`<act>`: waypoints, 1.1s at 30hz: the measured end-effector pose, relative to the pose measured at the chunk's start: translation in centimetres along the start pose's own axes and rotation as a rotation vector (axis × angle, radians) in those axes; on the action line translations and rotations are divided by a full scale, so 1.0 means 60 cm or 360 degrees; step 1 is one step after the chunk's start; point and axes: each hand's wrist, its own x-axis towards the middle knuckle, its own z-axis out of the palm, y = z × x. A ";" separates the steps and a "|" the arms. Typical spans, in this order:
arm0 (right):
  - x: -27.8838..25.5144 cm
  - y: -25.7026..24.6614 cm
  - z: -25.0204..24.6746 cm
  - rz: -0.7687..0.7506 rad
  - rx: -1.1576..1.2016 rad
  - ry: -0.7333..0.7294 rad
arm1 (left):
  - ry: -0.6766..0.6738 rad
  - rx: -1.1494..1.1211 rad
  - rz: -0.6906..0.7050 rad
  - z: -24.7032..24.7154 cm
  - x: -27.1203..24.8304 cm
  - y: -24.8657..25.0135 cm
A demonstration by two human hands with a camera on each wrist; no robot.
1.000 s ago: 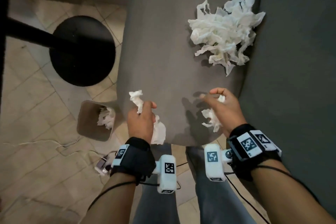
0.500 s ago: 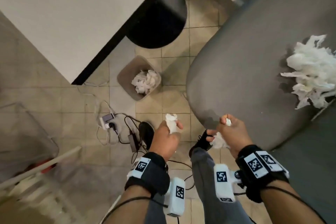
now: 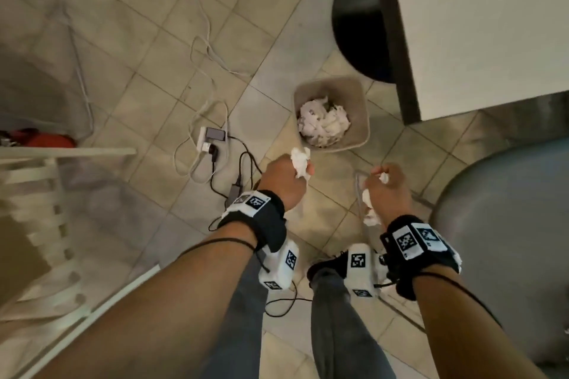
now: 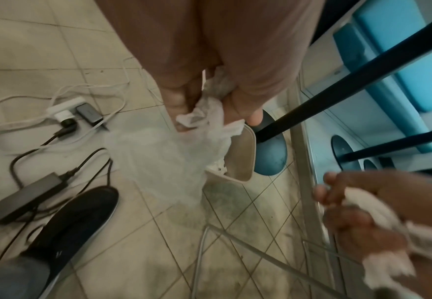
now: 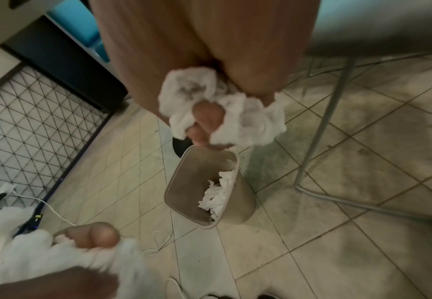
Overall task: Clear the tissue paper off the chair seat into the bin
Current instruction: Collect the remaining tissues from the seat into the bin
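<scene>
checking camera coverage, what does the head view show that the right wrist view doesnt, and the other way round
Only the head view shows the power strip with its cables, the white tabletop and both wristbands. Only the right wrist view shows the wire mesh panel and the metal chair leg. Both show the bin already holding tissue, the left hand gripping a tissue wad, and the right hand gripping another tissue clump, short of the bin in the head view.
</scene>
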 end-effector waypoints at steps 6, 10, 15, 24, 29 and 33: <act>0.098 -0.074 0.066 -0.0014 -0.0035 -0.0130 | 0.0136 0.0017 0.0041 -0.012 0.134 0.024; 0.166 -0.109 0.098 -0.0082 -0.0107 -0.0196 | 0.0243 -0.0132 0.0167 -0.009 0.215 0.040; 0.245 -0.110 0.133 -0.0314 -0.0189 -0.0082 | 0.0219 -0.0081 0.0281 0.027 0.299 0.020; 0.268 -0.039 0.133 -0.0285 -0.0341 -0.0251 | -0.0067 0.0028 0.0235 0.079 0.329 -0.058; 0.191 0.018 0.100 -0.0179 -0.0616 -0.0449 | 0.0023 -0.0018 0.0285 0.038 0.232 -0.114; 0.085 0.070 0.072 -0.0042 -0.0854 -0.0584 | -0.0109 0.0199 -0.0023 -0.013 0.139 -0.202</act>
